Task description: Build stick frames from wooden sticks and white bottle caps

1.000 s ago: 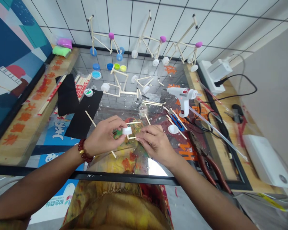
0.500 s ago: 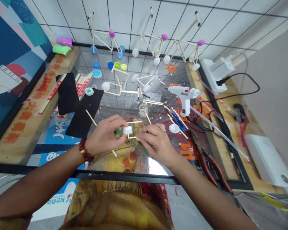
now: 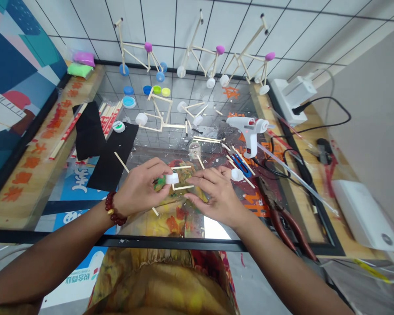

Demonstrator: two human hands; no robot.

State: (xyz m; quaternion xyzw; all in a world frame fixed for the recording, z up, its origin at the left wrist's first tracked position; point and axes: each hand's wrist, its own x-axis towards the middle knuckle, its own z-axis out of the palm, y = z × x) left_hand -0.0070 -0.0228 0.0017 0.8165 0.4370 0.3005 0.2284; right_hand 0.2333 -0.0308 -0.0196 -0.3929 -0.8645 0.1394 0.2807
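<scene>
My left hand (image 3: pixel 143 186) pinches a white bottle cap (image 3: pixel 172 178) between thumb and fingers above the glass tabletop. Thin wooden sticks extend rightward from around the cap: an upper stick (image 3: pixel 182 167) and a lower stick (image 3: pixel 184 187). How they join the cap is hidden. My right hand (image 3: pixel 218 194) hovers just right of the lower stick's free end, thumb and fingers apart, holding nothing. Beyond it lies another white cap (image 3: pixel 237 175), with a blue-handled cutter (image 3: pixel 243 166) among loose sticks.
A white glue gun (image 3: pixel 249 131) lies at the right with its cord, near red-handled pliers (image 3: pixel 284 218). Stick-and-cap bicycle models (image 3: pixel 193 48) stand along the back wall. Part-built frames (image 3: pixel 164 116), coloured caps (image 3: pixel 128 102), and black sheets (image 3: pixel 113 162) lie around.
My right thumb and fingers have let go of the lower stick and spread apart. My left hand still holds the white cap. The whole view has shifted slightly.
</scene>
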